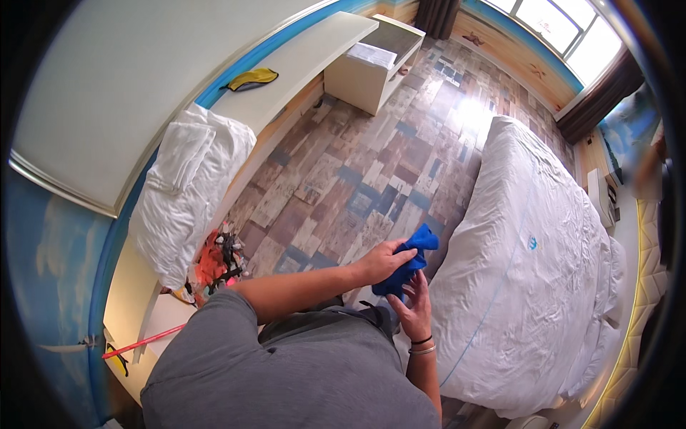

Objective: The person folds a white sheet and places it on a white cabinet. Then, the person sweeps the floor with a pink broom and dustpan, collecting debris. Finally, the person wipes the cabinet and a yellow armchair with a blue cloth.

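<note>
A crumpled blue cloth (399,281) is in front of my body, above the patchwork-look floor. My left hand (385,261) grips its upper part, with the thumb laid over the fabric. Just below, my right hand (414,307) has its fingertips against the lower edge of the cloth, its fingers partly spread. A dark band and a silver bracelet (422,349) are on the right wrist. Whether the right fingers pinch any of the fabric cannot be made out.
At right stands a bed with a rumpled white cover (514,268). Along the left wall, a long shelf (300,64) holds a yellow-and-grey item (253,79) and folded white linen (187,155). Red and black items (214,263) lie below the linen, near a red stick (144,341). A white cabinet (353,86) stands farther off.
</note>
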The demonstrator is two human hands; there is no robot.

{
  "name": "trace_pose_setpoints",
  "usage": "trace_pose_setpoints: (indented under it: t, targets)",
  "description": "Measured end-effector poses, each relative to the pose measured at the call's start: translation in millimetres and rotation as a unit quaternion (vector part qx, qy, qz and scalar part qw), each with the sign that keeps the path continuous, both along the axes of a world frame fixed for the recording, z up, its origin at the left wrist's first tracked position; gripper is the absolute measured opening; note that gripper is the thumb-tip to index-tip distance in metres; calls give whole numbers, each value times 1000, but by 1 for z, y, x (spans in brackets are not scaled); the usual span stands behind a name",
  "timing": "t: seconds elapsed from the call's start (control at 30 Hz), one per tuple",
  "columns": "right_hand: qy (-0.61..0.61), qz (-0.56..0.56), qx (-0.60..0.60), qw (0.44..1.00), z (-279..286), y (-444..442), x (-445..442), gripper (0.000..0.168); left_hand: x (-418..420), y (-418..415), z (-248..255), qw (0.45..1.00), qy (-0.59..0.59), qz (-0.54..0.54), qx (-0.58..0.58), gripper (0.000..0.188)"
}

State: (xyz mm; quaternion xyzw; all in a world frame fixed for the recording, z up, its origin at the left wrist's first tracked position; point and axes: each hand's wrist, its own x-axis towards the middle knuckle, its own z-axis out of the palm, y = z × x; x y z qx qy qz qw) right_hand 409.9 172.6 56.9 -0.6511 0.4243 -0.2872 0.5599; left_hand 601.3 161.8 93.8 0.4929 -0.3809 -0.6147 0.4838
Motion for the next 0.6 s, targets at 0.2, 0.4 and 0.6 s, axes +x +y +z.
trace_pose_setpoints:
  t: [0.2, 0.4, 0.6]
  targets:
    - [-91, 127, 102, 982, -14, -101, 59, 68, 23, -52, -26, 999, 31, -19, 2, 39]
    - [-171, 153, 142, 963, -55, -233, 110, 60, 69, -150, -36, 942, -328, -2, -74, 45]
    - [-163, 261, 190, 932, -33, -381, 171, 35, 97, -257, -20, 935, -301, 183, -33, 43]
